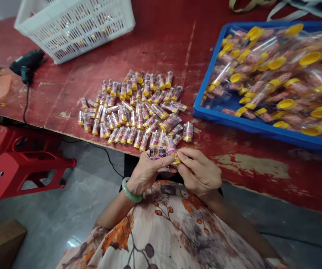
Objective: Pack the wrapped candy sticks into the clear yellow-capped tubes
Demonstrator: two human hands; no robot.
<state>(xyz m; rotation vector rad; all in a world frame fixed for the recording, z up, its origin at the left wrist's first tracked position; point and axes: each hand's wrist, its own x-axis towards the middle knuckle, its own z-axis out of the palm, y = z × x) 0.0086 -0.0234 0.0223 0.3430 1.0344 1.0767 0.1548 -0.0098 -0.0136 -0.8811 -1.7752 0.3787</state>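
Note:
At the table's front edge, both hands meet around a small clear tube (170, 142) with a yellow end and a printed wrap. My left hand (144, 169), with a green bangle on its wrist, is closed on some printed labels (157, 152), its thumb against the tube's lower end. My right hand (201, 172) pinches the tube near its yellow end; the fingers partly cover it. Just beyond the hands, many similar wrapped tubes (134, 117) with yellow ends lie spread in a group. One wrapped tube (188, 131) stands a little apart on the right.
A blue tray (209, 71) on the right is heaped with clear tubes with yellow caps. At the back left stands a white slotted basket (77, 33), beside a black heat gun (28, 61) with a cord. Red stools (18, 175) stand left of the red table (161, 45).

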